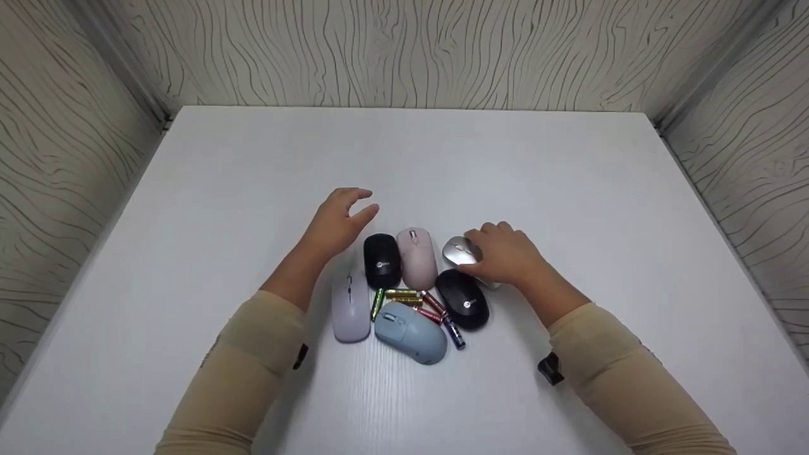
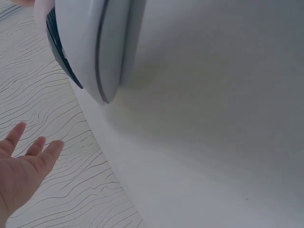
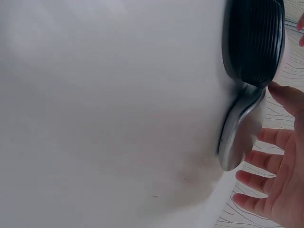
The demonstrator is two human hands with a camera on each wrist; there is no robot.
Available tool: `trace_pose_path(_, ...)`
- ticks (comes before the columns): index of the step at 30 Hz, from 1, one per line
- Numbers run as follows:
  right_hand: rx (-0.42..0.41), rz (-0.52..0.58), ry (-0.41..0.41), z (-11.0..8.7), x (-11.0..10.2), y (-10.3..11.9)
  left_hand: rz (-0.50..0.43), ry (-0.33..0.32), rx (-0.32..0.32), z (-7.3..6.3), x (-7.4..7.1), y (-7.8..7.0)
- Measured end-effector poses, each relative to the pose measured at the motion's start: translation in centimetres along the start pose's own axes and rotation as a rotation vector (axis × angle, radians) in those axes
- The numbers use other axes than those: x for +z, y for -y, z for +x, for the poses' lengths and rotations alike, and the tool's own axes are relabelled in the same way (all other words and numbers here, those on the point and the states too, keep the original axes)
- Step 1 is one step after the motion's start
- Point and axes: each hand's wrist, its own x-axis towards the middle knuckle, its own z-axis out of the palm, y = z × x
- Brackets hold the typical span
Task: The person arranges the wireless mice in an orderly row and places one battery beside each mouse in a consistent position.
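My right hand (image 1: 507, 254) is over a silver computer mouse (image 1: 456, 250), covering much of it. In the right wrist view its fingers reach loosely across the mouse's top, and the thumb (image 3: 286, 97) is at the end of a black mouse (image 3: 253, 42). My left hand (image 1: 333, 225) hovers with parted fingers and holds nothing, just up and left of another black mouse (image 1: 382, 262). Beside that stands a pink mouse (image 1: 418, 259). A lilac mouse (image 1: 351, 309) lies below the left wrist, and a blue mouse (image 1: 412, 333) at the front.
Several batteries lie among the mice: a green one (image 1: 377, 304), gold ones (image 1: 402, 294), red ones (image 1: 433, 303) and a dark blue one (image 1: 454, 333). The white table (image 1: 404, 164) meets wood-grain patterned panels (image 1: 404, 54) at the back and sides.
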Motion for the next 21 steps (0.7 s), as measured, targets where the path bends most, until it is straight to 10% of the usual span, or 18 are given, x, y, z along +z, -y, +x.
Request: trace_pose_path(21,0.092,0.184,0.050,0.06,0.13,0.30,-0.003,0.015,-0.001,-0.05,0.55,0.27)
